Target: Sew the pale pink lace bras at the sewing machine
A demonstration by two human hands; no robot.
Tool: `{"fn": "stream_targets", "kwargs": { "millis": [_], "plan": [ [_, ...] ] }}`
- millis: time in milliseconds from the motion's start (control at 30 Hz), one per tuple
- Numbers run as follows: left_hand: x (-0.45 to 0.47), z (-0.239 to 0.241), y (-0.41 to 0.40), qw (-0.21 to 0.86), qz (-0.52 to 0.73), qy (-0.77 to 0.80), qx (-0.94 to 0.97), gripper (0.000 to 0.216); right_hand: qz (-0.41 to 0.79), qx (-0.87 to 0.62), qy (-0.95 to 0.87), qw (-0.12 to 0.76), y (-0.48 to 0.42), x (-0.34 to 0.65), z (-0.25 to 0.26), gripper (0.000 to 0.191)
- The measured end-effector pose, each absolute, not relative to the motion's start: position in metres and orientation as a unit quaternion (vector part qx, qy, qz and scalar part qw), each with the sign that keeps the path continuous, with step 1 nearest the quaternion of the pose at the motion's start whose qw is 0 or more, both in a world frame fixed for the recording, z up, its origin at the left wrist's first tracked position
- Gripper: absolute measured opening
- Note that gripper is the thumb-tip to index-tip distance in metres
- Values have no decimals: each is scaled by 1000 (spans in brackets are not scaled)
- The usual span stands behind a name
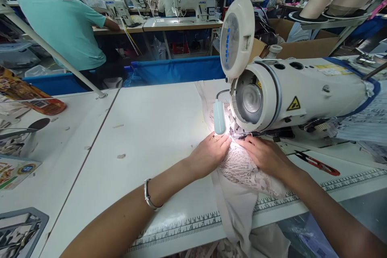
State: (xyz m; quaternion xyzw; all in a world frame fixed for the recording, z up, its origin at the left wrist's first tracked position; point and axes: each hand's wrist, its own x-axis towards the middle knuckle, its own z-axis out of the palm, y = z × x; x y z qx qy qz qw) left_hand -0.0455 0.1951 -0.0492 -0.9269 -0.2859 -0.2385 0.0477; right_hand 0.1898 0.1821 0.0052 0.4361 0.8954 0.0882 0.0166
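A pale pink lace fabric (pixel 242 169) lies under the head of a white sewing machine (pixel 296 88) and hangs over the table's front edge. My left hand (pixel 210 153) rests flat on the fabric's left side, fingers stretched toward the needle area (pixel 234 134). From the other side my right hand (pixel 263 154) presses the fabric, fingers extended to the same brightly lit spot. A silver bracelet (pixel 148 195) sits on my left wrist.
The white table (pixel 151 137) has a printed ruler (pixel 193 225) along its front edge. Red-handled snips (pixel 317 164) lie right of my right hand. Papers (pixel 363 125) lie at right, packets (pixel 33 96) and clutter at left. A person in a teal shirt (pixel 63 28) stands beyond a blue bin (pixel 178 68).
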Motion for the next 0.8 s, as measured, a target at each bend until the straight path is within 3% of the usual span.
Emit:
{"fn": "stream_targets", "kwargs": {
  "millis": [333, 567, 800],
  "plan": [
    [-43, -36, 197, 54, -215, -328, -919, 39, 70, 445, 893, -18, 183, 191, -2, 44],
    [-20, -34, 165, -105, -259, -351, -894, 18, 41, 441, 889, -119, 182, 194, -9, 40],
    [-30, -39, 172, -130, -288, -301, -900, 21, 55, 414, 884, -212, 180, 193, -13, 31]
  ]
}}
